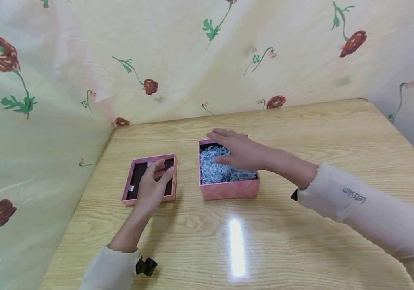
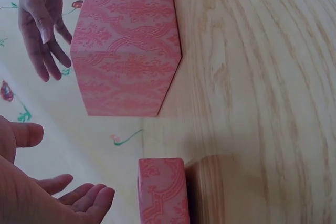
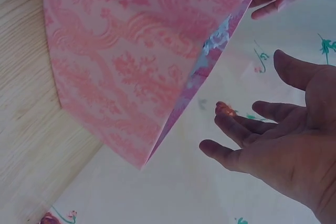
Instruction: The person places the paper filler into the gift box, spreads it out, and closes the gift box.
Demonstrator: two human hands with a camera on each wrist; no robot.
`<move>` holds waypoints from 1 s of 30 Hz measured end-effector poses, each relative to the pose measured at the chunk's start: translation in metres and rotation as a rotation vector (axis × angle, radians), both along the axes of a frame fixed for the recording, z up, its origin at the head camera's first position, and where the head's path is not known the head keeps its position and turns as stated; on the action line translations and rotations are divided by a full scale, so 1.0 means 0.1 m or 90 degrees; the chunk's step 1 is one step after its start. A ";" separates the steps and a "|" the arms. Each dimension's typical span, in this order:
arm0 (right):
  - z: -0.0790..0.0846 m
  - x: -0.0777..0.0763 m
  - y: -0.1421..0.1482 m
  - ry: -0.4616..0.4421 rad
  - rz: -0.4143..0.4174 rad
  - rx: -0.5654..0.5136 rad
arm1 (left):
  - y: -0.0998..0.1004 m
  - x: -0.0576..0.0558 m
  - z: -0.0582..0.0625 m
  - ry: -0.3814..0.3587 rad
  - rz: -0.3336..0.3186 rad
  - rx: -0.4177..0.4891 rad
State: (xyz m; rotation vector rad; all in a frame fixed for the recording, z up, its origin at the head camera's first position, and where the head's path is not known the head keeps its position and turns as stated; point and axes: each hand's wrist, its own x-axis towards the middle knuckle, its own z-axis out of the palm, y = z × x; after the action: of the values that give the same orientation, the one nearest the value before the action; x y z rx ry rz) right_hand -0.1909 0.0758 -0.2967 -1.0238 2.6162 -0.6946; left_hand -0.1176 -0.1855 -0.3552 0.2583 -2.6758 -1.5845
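Observation:
A pink patterned box (image 1: 230,191) stands uncovered on the table, filled with pale blue shredded paper (image 1: 212,165). Above it my right hand (image 1: 244,151) hovers, fingers spread and nothing held. In the right wrist view a gap shows between the right hand (image 3: 283,135) and the rim of the box (image 3: 115,66). To the left lies a shallow pink box lid (image 1: 175,177), its black inside facing up. Over this lid is my left hand (image 1: 152,187), fingers loosely bent and holding nothing. The left wrist view shows that hand (image 2: 58,198) apart from the lid (image 2: 163,192).
The wood-grain table (image 1: 319,137) runs back to a cream floral cloth (image 1: 177,48), which hangs along the back and both sides. Between lid and box is a narrow strip of tabletop. A bright light reflection (image 1: 237,247) lies on the front of the table.

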 end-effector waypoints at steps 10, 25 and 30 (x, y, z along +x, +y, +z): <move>-0.02 0.02 -0.17 -0.021 0.008 -0.044 | -0.15 -0.04 0.06 -0.043 0.033 -0.006; -0.01 0.06 -0.49 -0.065 0.018 -0.101 | -0.38 -0.09 0.14 -0.062 0.042 -0.041; -0.06 0.08 -0.60 -0.079 0.021 -0.115 | -0.45 -0.11 0.16 -0.068 0.041 -0.059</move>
State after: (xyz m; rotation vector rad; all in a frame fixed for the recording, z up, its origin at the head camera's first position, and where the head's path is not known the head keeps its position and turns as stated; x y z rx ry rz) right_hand -0.1827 0.0158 -0.3026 -1.0335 2.4602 -0.9692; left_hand -0.1282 -0.2301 -0.3389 0.4341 -2.7790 -1.4654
